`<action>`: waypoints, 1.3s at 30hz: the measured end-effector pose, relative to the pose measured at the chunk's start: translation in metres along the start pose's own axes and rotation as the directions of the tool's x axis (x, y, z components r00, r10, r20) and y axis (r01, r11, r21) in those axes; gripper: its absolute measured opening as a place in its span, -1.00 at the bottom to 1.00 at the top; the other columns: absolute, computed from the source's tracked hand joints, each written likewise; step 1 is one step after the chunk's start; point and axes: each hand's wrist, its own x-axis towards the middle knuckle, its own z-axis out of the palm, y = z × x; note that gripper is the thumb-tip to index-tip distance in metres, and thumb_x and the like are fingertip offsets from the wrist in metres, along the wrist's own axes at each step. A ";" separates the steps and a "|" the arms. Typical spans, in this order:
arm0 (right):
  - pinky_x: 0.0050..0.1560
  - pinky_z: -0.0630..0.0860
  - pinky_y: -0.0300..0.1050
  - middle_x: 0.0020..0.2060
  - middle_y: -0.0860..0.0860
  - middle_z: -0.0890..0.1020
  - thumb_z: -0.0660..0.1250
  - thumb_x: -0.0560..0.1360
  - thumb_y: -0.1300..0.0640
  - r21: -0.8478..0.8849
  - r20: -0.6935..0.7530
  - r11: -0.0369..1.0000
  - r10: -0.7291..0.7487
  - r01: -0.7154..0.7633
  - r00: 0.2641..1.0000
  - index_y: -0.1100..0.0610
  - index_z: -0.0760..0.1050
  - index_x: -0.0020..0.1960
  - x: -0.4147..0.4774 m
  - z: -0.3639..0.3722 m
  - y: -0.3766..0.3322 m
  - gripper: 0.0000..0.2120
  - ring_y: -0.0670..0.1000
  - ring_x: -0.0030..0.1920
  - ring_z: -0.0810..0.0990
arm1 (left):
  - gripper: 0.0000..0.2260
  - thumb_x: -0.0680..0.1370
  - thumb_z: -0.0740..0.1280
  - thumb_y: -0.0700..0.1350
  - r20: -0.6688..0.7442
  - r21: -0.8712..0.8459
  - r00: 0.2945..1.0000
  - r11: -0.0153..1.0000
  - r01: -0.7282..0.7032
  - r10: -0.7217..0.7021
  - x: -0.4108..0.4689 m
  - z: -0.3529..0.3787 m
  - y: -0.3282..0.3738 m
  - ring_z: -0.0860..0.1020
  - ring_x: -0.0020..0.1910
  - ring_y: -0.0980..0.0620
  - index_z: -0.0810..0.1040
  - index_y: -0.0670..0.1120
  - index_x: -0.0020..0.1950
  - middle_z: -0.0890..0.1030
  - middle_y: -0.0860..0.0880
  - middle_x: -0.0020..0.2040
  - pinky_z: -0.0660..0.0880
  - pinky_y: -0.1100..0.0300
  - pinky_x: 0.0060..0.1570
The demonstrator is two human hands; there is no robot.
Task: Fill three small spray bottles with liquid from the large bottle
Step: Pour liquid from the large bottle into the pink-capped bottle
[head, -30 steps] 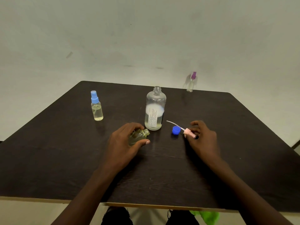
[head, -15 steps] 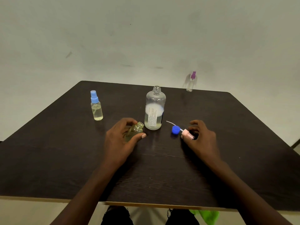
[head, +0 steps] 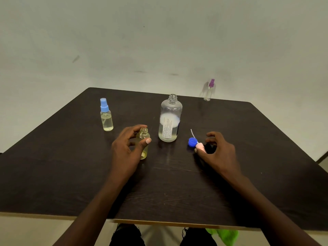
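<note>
From the head camera, my left hand grips the open small bottle upright on the table; my right hand pinches the pink sprayer beside the blue cap; the uncapped big bottle stands between, so 1 careless reach could tip it.

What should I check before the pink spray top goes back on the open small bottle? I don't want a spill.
1. Small clear uncapped bottle upright on the dark wooden table: ok.
2. Left hand steadying it, thumb and fingers around its body: ok.
3. Yellowish liquid inside it: ok; exact level partly hidden by the hand.
4. Pink spray top with white dip tube at the right hand fingertips: firm grip cannot tell.
5. Round blue cap touching the spray top, could get knocked: not ok.
6. Large clear labelled bottle open and upright nearby: ok, mind the elbow.
</note>
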 end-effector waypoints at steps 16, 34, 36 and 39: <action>0.30 0.42 -0.15 0.33 -0.06 0.50 0.51 0.31 -0.20 0.173 0.116 0.976 -0.152 0.131 0.981 0.00 0.31 0.42 0.041 0.018 -0.063 -0.23 -0.10 0.30 0.47 | -0.66 0.44 0.49 -0.22 0.004 -0.064 0.999 0.997 0.051 -0.051 0.000 0.001 -0.002 0.65 0.02 0.10 0.57 0.07 0.14 0.65 0.09 0.02 0.61 0.13 0.03; -0.03 0.47 -0.34 -0.01 -0.20 0.61 0.54 0.25 0.10 0.114 0.173 0.843 -0.538 0.525 0.825 -0.04 0.48 0.21 0.066 0.035 -0.104 -0.44 -0.14 -0.04 0.58 | -0.67 0.36 0.55 -0.24 -0.017 -0.108 0.989 0.984 0.142 -0.145 0.004 0.003 -0.004 0.67 -0.07 0.15 0.59 -0.10 0.07 0.68 0.04 -0.05 0.63 0.12 -0.01; -0.06 0.40 -0.45 -0.01 -0.21 0.60 0.53 0.26 0.09 0.063 0.197 0.818 -0.572 0.572 0.796 -0.03 0.47 0.22 0.063 0.036 -0.103 -0.44 -0.16 -0.04 0.56 | -0.67 0.35 0.56 -0.24 -0.017 -0.113 0.989 0.983 0.143 -0.146 0.004 0.003 -0.004 0.67 -0.08 0.14 0.60 -0.09 0.07 0.68 0.05 -0.06 0.63 0.13 -0.02; 0.02 0.44 -0.34 0.07 -0.09 0.63 0.51 0.25 0.10 -0.009 0.223 0.786 -0.601 0.619 0.767 0.02 0.47 0.27 0.060 0.039 -0.101 -0.40 -0.09 0.02 0.57 | -0.68 0.35 0.56 -0.24 -0.012 -0.118 0.991 0.984 0.132 -0.134 0.004 0.003 -0.002 0.67 -0.08 0.15 0.61 -0.07 0.06 0.68 0.05 -0.06 0.62 0.17 -0.03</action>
